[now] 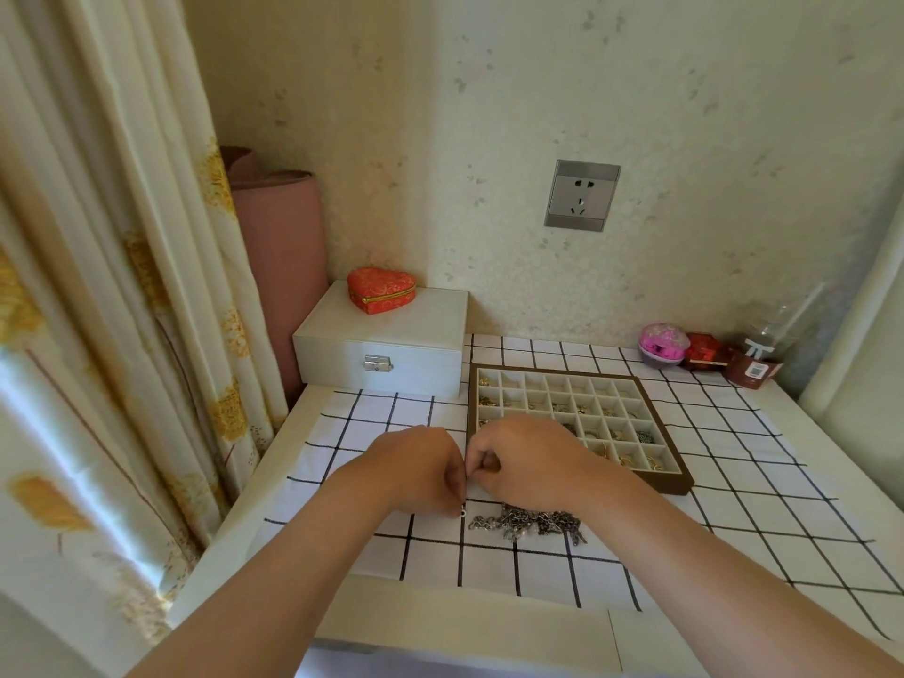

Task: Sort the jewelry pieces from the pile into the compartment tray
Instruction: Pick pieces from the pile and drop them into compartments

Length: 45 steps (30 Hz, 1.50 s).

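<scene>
Left hand [416,474] and right hand [526,462] meet fingertip to fingertip above the cloth [734,506], both curled in a pinch; a small silvery piece [463,511] shows just below the left fingertips, though which hand grips it cannot be told. The pile [531,522] lies just below the right hand. The tray [677,484] sits behind the right hand, partly covered by it.

2 hands [416,469], 1 tray [677,484], perhaps 3 boxes [381,349].

brown tray [677,485], black-gridded white cloth [763,482]
</scene>
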Tool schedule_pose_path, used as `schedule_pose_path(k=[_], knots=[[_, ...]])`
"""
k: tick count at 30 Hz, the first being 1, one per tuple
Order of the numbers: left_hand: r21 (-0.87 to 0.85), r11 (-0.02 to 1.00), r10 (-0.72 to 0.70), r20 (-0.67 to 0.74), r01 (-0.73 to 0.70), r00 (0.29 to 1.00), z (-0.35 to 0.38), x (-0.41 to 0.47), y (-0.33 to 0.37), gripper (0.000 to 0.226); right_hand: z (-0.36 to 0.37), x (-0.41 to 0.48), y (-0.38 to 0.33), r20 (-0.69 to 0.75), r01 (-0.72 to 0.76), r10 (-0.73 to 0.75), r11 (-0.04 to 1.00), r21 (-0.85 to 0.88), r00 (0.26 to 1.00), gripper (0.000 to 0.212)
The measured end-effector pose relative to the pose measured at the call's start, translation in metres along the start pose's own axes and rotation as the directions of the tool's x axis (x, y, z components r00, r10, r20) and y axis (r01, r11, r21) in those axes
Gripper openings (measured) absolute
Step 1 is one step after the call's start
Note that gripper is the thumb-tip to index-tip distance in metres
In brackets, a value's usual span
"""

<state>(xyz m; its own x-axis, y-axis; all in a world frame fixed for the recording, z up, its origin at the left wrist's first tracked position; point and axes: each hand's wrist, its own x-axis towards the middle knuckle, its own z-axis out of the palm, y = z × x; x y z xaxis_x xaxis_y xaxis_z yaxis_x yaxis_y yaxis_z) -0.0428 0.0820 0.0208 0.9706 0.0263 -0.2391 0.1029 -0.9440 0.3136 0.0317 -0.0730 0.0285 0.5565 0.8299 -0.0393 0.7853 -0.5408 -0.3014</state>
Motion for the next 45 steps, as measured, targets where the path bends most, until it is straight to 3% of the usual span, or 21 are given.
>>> schedule_pose_path(k=[4, 7, 10, 12, 16, 19, 24, 27, 30, 35, 41, 45], knots=[[-0.091, 0.996, 0.015, 0.059, -0.009, 0.998, 0.0, 0.003, -0.003, 0.01, -0.005, 0.002, 0.007, -0.014, -0.059, 0.061, 0.993, 0.1, 0.998, 0.013], [-0.348, 0.938, 0.002, -0.018, -0.008, 1.0, -0.003, 0.008, -0.005, 0.006, -0.009, 0.005, 0.009, -0.034, -0.085, 0.1, 0.95, 0.3, 0.994, 0.013], [-0.67, 0.742, -0.112, -0.166, -0.028, 0.98, -0.011, 0.011, -0.003, 0.006, -0.017, 0.009, 0.013, -0.084, -0.107, 0.171, 0.859, 0.501, 0.982, 0.012], [-0.795, 0.604, -0.202, -0.228, -0.062, 0.953, -0.017, 0.012, 0.001, 0.012, -0.022, 0.01, 0.015, -0.118, -0.131, 0.267, 0.753, 0.644, 0.957, 0.01], [-0.853, 0.503, -0.241, -0.291, -0.138, 0.926, -0.021, 0.017, 0.01, 0.015, -0.026, 0.012, 0.017, -0.066, -0.183, 0.415, 0.531, 0.827, 0.907, 0.012], [-0.86, 0.485, -0.248, -0.308, -0.157, 0.918, -0.022, 0.022, 0.016, 0.007, -0.03, 0.015, 0.022, -0.016, -0.207, 0.436, 0.46, 0.864, 0.9, 0.016], [-0.839, 0.523, -0.258, -0.325, -0.152, 0.91, -0.022, 0.035, 0.014, 0.009, -0.03, 0.024, 0.037, -0.053, -0.219, 0.44, 0.545, 0.809, 0.897, 0.012], [-0.688, 0.718, -0.231, -0.379, -0.106, 0.896, -0.016, 0.046, 0.003, 0.009, -0.023, 0.033, 0.044, -0.135, -0.207, 0.38, 0.73, 0.651, 0.915, 0.01], [-0.496, 0.868, -0.174, -0.331, -0.014, 0.927, -0.005, 0.05, -0.007, 0.013, -0.013, 0.044, 0.051, -0.149, -0.186, 0.276, 0.877, 0.443, 0.949, 0.012], [-0.341, 0.94, -0.095, -0.236, 0.009, 0.967, 0.002, 0.049, -0.009, 0.028, -0.002, 0.056, 0.057, -0.097, -0.198, 0.232, 0.941, 0.275, 0.968, 0.017], [-0.221, 0.975, -0.047, -0.228, -0.005, 0.973, 0.002, 0.048, -0.006, 0.036, 0.006, 0.06, 0.052, -0.165, -0.178, 0.172, 0.984, -0.021, 0.971, 0.015], [-0.154, 0.988, -0.02, -0.23, -0.016, 0.973, 0.002, 0.047, -0.004, 0.04, 0.002, 0.056, 0.05, -0.22, -0.126, 0.106, 0.989, -0.079, 0.97, 0.01]])
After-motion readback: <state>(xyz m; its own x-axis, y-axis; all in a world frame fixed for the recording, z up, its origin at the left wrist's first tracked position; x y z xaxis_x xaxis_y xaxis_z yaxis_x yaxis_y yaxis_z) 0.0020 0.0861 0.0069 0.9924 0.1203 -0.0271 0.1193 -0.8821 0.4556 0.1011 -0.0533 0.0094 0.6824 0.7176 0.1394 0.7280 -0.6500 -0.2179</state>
